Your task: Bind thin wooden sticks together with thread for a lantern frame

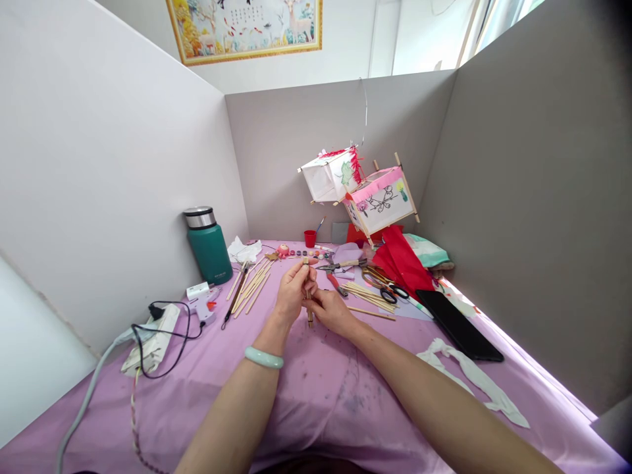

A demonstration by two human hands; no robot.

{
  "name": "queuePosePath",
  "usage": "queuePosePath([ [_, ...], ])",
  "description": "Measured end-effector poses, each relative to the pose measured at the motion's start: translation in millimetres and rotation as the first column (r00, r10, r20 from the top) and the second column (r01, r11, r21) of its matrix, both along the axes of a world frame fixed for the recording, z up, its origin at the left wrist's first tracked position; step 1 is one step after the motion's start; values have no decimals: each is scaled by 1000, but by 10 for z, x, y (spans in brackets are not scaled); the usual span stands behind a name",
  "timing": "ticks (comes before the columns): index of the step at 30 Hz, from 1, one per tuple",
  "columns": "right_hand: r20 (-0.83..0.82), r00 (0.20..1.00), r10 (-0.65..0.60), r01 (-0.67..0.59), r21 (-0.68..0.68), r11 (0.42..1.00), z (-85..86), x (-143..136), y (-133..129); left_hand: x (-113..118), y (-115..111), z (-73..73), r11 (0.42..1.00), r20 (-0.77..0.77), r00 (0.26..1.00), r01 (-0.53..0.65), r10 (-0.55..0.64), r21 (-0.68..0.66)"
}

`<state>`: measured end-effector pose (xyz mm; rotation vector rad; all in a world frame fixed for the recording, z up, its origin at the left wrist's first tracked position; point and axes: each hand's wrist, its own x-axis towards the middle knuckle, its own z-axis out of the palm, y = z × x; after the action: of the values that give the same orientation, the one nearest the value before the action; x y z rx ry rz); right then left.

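Note:
My left hand (293, 289) is closed around the upper part of a short upright bundle of wooden sticks (310, 317), above the middle of the purple cloth (316, 388). Lower on the same bundle, my right hand (332, 311) pinches it from the right side. Dark bands show near the bundle's ends. Loose thin sticks (254, 288) lie to the left of my hands, beside a dark brush (237, 293). More sticks (368, 296) are spread to the right, near black-handled scissors (388, 295) and red-handled pliers (337, 284).
Two decorated lanterns (382, 199) hang at the back. A green bottle (209, 247), a power strip (153, 339) with cables and a glue gun (203, 306) are left. Red fabric (402, 263), a black tablet (459, 326) and white cloth (474, 375) lie right.

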<state>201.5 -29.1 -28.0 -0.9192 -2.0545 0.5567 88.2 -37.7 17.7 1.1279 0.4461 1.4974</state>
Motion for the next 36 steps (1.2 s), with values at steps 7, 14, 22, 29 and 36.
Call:
queuePosePath([
  [7,77,996,-52,49,36,998,11,6,-2,-6,18,-16,999,-79,997,-27,25,-20],
  [14,193,966,-169,150,112,982,19,-30,-64,-27,43,-60,999,-75,996,-47,47,0],
  [22,243,953,-184,148,159,976,27,-23,-86,-29,10,-21,999,-97,994,-39,39,-1],
  [29,260,949,-177,142,147,979,56,-14,-96,-14,-8,2,1000,-78,997,-21,20,-13],
  [36,199,974,-109,92,93,991,44,-6,-81,-2,-26,27,1000,-69,997,-23,21,-18],
])
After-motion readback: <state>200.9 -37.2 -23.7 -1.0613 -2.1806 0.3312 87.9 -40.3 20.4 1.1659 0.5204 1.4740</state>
